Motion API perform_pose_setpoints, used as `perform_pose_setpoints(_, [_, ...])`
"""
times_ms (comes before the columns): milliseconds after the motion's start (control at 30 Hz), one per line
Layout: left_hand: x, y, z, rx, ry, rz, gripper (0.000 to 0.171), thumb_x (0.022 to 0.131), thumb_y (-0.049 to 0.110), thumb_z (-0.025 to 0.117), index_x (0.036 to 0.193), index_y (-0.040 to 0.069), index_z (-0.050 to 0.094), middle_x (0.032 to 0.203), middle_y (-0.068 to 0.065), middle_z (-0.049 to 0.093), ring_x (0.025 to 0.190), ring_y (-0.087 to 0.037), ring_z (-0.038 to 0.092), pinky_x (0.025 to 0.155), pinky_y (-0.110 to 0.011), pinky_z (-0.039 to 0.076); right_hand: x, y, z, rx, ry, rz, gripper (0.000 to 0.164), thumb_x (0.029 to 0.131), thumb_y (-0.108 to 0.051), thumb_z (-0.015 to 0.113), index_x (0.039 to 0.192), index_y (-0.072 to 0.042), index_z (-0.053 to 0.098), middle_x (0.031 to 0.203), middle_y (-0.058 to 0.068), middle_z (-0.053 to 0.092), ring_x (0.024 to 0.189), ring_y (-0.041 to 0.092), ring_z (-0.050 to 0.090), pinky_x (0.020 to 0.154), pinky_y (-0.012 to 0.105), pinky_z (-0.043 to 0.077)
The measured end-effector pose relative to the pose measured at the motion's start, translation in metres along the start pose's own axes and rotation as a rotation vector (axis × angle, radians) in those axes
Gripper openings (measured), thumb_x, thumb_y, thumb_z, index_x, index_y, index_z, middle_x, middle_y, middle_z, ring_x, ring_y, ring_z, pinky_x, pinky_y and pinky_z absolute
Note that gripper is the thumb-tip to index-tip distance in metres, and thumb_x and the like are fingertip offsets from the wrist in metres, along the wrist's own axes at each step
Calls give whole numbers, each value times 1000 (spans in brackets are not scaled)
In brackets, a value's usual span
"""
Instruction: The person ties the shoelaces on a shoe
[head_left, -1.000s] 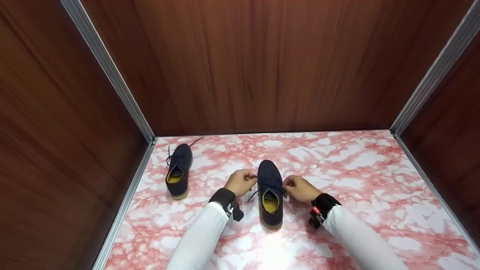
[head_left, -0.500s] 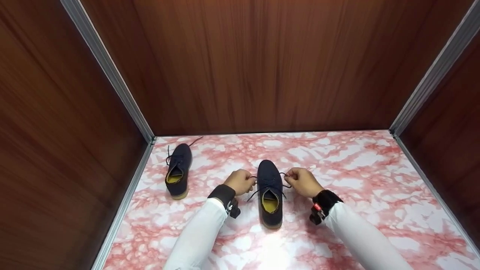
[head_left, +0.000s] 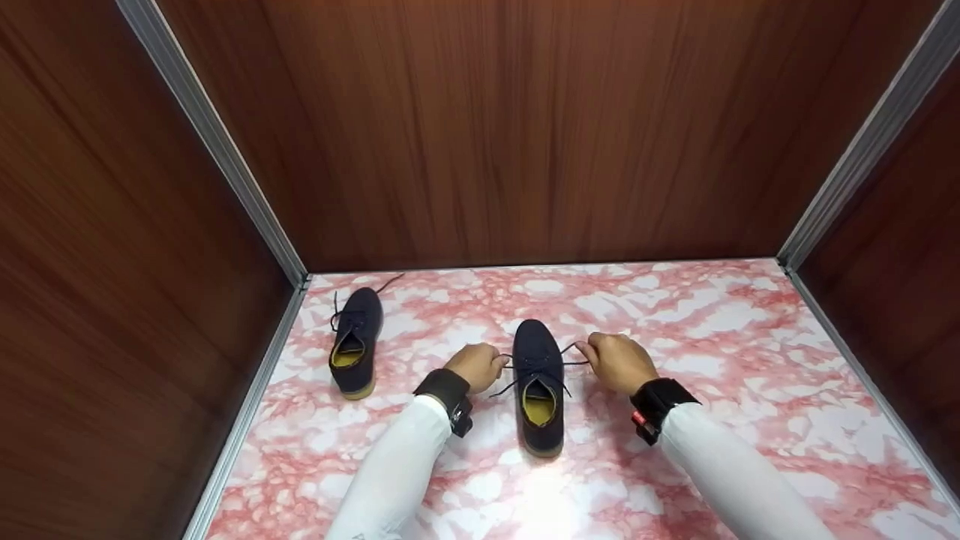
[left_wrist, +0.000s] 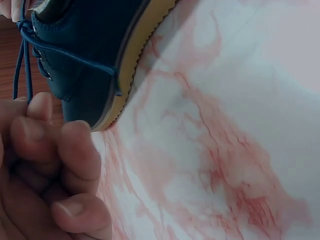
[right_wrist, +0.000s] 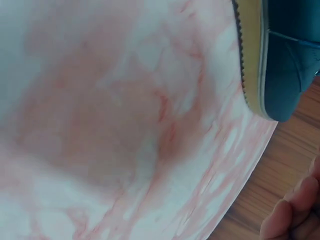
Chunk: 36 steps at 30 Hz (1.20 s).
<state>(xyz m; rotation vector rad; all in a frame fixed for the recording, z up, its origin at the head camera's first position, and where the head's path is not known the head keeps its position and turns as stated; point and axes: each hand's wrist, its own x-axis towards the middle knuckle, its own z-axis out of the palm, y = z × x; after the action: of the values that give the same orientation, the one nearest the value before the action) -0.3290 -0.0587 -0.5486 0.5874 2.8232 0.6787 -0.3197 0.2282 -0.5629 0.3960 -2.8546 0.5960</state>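
Note:
A dark navy lace-up shoe (head_left: 535, 341) with a tan sole stands in front of me, toe pointing away. Its shoelace (left_wrist: 65, 51) is knotted over the tongue, with a loop drawn out to each side and the loose ends hanging down. My left hand (head_left: 474, 367) pinches the left loop of the lace beside the shoe, its other fingers curled in the left wrist view. On the other side, the thumb and finger of my right hand (head_left: 621, 363) pinch the right loop, stretched out from the knot. Only some right fingers (right_wrist: 282, 220) show in the right wrist view.
A matching shoe (head_left: 362, 322) stands at the back left, its laces loose. Both shoes rest on a red-and-white marbled surface (head_left: 735, 360). Brown wood-grain panels (head_left: 525, 135) with grey metal corner strips (head_left: 225, 142) enclose the back and sides.
My right hand has moved right and a little away from me, drawing the right lace loop out from the shoe. My left hand shifts slightly left, and its loop still shows beside the shoe.

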Motion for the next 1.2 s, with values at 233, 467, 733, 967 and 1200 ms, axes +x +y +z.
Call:
perform_pose_setpoints(233, [1,-9,2,29,38,95,38,108,24,54,71,15,50,66,6,41,65,-14,46,67,-30,39,-1,8,2,-47,4,-36,40,109,-33,55,74,-14,58,65,6,60,72,34,69,68,55,52])
perform_pose_setpoints(467, [0,-22,5,-4,94,163,38,105,18,59,68,12,51,65,6,41,63,-13,43,65,-28,37,-1,15,2,-18,-31,-53,43,108,-26,57,67,-14,54,63,3,55,70,29,65,72,51,52])
perform_pose_setpoints(733, [-3,-31,9,-29,98,169,37,105,16,58,69,12,50,66,5,40,67,-14,45,71,-31,41,-3,21,1,39,-48,-16,42,108,-22,57,67,-12,57,67,4,58,67,22,57,72,46,51])
perform_pose_setpoints(967, [-5,-35,17,-55,130,180,35,105,15,58,71,9,52,65,5,40,66,-14,44,68,-30,40,-4,24,8,83,-2,47,45,108,-22,57,65,-12,51,64,5,56,65,24,57,70,45,50])
perform_pose_setpoints(1200, [-8,-37,27,-106,149,152,37,105,14,58,69,11,49,64,6,40,65,-12,44,67,-27,39,-7,27,18,102,-25,115,46,108,-25,56,65,-13,50,61,4,52,64,23,55,69,43,49])
